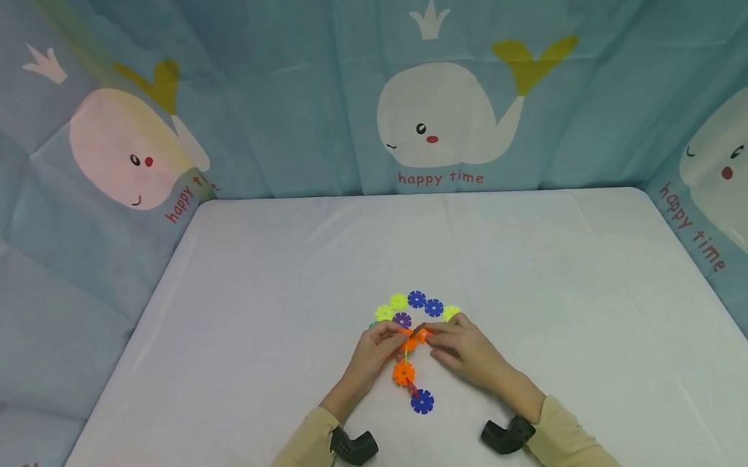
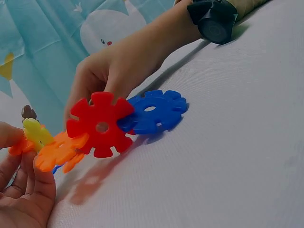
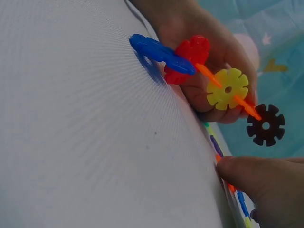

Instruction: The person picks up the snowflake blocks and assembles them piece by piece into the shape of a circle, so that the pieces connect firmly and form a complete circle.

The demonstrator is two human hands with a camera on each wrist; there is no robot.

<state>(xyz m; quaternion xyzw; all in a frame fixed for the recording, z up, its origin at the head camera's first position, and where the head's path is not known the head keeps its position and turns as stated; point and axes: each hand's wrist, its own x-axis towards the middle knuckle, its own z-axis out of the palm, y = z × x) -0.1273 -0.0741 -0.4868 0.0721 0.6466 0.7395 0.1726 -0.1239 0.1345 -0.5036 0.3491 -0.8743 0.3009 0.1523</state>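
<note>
A chain of notched plastic flower discs runs from a blue disc (image 1: 422, 401) resting on the table, through a red disc (image 2: 101, 126), an orange disc (image 1: 403, 373), a yellow disc (image 3: 227, 89) and a second orange disc to a brown disc (image 3: 265, 125) at its raised end. My left hand (image 1: 378, 349) pinches the orange disc beside the brown one. Opposite it, my right hand (image 1: 467, 350) has its fingertips at a loose orange disc (image 1: 424, 335) on the table. Whether they grip that disc is hidden.
Beyond the hands, loose discs lie in an arc: yellow (image 1: 398, 301), blue (image 1: 416, 299), purple (image 1: 402, 320) and several others. A white cloth (image 1: 254, 285) covers the table. Blue curtains (image 1: 311, 86) with whale prints stand round its sides.
</note>
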